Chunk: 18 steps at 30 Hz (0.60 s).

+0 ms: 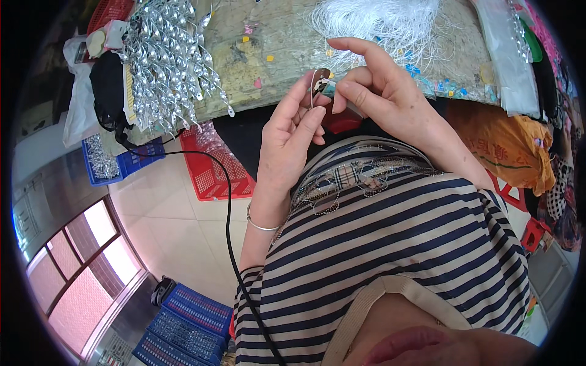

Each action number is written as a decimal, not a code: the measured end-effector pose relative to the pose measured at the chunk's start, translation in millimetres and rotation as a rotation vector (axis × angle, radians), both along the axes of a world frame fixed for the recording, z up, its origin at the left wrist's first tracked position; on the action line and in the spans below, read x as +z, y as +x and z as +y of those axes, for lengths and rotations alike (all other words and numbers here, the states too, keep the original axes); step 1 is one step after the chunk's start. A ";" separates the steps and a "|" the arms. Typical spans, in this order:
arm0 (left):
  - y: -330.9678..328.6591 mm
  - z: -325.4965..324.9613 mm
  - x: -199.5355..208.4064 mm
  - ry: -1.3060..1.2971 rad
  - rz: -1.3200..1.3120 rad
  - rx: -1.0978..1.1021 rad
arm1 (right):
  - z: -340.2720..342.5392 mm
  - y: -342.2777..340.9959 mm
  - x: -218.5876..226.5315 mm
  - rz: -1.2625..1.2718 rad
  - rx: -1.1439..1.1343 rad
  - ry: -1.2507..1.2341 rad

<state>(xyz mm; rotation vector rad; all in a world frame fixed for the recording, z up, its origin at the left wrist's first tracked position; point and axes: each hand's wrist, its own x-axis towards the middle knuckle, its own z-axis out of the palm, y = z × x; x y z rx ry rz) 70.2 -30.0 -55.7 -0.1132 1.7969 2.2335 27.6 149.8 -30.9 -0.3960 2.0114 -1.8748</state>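
My left hand [285,137] is closed, thumb against fingers, on a small dark brown piece [323,74] with a pale patch. A thin white strand [312,91] runs upright along it from my thumb tip. Just to the right, my right hand [387,91] has its thumb and a finger brought together beside the piece, while the index finger stretches out above. Whatever sits in that pinch is too small to make out. Both hands are raised at the near edge of the worktable [244,79], in front of my striped shirt.
Silver twisted strips [165,61] hang at the table's left, beside a black pouch [110,88]. White threads [378,24] lie heaped at the back. A black cable [229,201] crosses my left side. Below are a red crate [213,177], blue trays [186,329] and an orange bag [500,146].
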 end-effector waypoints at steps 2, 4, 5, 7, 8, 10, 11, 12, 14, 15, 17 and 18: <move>0.3 1.8 2.7 -0.004 0.022 0.022 | -0.4 -0.1 0.6 -0.051 -0.007 -0.002; 0.8 1.9 2.4 -0.018 0.029 0.020 | -0.4 -1.4 -2.5 -0.024 -0.011 -0.013; 0.9 1.9 2.3 -0.031 0.037 0.020 | -0.3 -1.8 -4.1 -0.025 -0.013 -0.013; 1.0 2.4 2.5 -0.040 0.048 0.015 | -0.2 -2.6 -7.1 0.023 -0.022 -0.002; 1.0 2.6 2.5 -0.048 0.060 0.012 | -0.2 -2.7 -7.9 0.022 -0.024 -0.002; 1.1 3.1 2.7 -0.064 0.064 0.007 | -0.2 -2.6 -8.9 0.005 -0.023 0.004; 1.0 3.3 2.8 -0.080 0.069 0.004 | 0.0 -2.2 -9.0 0.004 -0.026 0.004; 0.9 3.3 2.7 -0.080 0.068 0.002 | 0.2 -1.8 -8.9 0.003 -0.031 0.017; 1.3 2.0 3.4 -0.072 0.067 -0.007 | 0.6 -1.9 -6.9 0.001 -0.035 0.029; 1.3 1.8 3.2 -0.072 0.066 -0.007 | 1.7 -2.5 -4.9 -0.009 -0.024 0.058; 0.8 2.1 2.2 -0.077 0.110 0.011 | 2.6 -3.0 -3.0 -0.020 -0.014 0.087; 1.2 2.0 2.0 -0.078 0.108 0.011 | 2.4 -2.7 -2.6 -0.017 -0.014 0.081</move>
